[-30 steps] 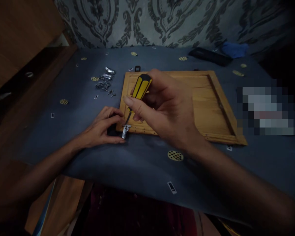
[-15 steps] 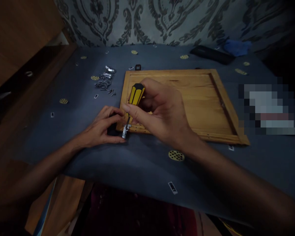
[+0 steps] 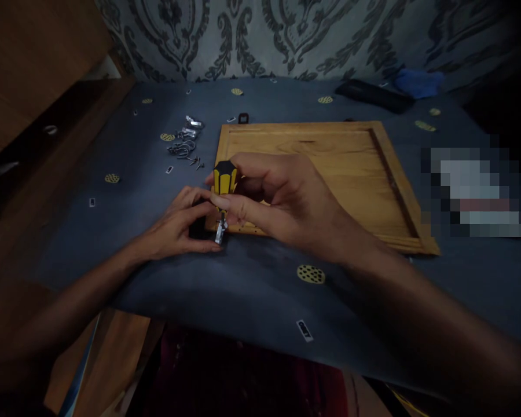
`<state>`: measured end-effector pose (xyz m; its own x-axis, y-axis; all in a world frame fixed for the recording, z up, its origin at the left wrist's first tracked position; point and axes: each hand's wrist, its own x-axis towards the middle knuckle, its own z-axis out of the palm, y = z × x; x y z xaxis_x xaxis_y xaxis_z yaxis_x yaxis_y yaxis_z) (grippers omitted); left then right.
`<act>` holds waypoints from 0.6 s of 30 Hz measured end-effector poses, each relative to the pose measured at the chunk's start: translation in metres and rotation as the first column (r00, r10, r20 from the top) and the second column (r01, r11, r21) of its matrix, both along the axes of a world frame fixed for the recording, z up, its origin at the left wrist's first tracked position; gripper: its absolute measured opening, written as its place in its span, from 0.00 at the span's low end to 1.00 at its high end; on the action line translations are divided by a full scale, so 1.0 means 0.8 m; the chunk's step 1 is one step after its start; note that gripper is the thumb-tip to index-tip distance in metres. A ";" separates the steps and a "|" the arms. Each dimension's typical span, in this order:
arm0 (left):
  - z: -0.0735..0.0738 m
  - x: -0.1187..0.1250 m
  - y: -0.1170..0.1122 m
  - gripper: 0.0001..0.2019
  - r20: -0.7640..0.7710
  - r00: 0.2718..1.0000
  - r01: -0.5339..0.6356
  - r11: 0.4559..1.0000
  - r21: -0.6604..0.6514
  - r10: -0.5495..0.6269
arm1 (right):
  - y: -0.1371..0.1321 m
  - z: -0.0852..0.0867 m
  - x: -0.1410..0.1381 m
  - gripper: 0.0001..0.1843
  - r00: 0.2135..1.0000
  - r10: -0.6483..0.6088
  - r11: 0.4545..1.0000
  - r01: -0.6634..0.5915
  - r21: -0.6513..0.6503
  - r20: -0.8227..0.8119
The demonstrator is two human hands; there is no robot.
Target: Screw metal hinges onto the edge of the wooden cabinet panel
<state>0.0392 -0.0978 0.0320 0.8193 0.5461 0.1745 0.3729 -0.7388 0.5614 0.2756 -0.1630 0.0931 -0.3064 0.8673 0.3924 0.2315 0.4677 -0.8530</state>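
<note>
A wooden cabinet door (image 3: 342, 174) with a raised frame lies flat on the cloth-covered table. At its near left corner sits a small silver hinge (image 3: 219, 233), sticking out past the edge. My left hand (image 3: 180, 223) steadies this corner, with the thumb at the hinge's outer end and the fingers bent over the door's edge. My right hand (image 3: 286, 197) grips a yellow and black screwdriver (image 3: 224, 179) by its handle, held nearly upright. The screwdriver's tip reaches down to the hinge; the screw itself is too small to make out.
Several silver hinges (image 3: 189, 133) and loose screws (image 3: 197, 163) lie left of the door. At the back right are a long black case (image 3: 373, 95) and a blue cloth (image 3: 419, 83). A blurred-out object (image 3: 477, 194) is at right. Patterned fabric (image 3: 282, 40) rises behind the table.
The screwdriver has gone from leaning to more upright, its handle moving left and down. My right hand has shifted with it. My left hand stays in place at the corner.
</note>
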 end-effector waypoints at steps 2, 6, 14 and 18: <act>-0.003 -0.001 0.001 0.29 0.022 1.000 0.006 1.000 0.011 -0.007 | 0.000 -0.004 -0.003 0.18 0.998 -0.058 0.998 0.058 0.028 0.006; -0.005 -0.003 0.001 0.30 0.030 1.000 0.001 1.000 0.013 -0.002 | -0.001 -0.014 -0.015 0.26 0.981 -0.192 0.975 0.193 0.108 -0.024; -0.003 -0.005 0.005 0.28 -0.013 1.000 0.014 1.000 0.007 -0.014 | -0.005 -0.002 -0.015 0.29 0.934 -0.267 0.961 0.276 0.005 -0.236; -0.006 -0.006 0.006 0.28 -0.010 1.000 0.003 1.000 0.027 -0.003 | -0.002 -0.007 -0.013 0.32 0.948 -0.257 0.964 0.264 0.013 -0.187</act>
<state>0.0346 -0.0934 0.0268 0.8227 0.5390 0.1808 0.3763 -0.7546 0.5376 0.2650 -0.1648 0.0871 0.0078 0.8908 0.4543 0.1924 0.4444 -0.8749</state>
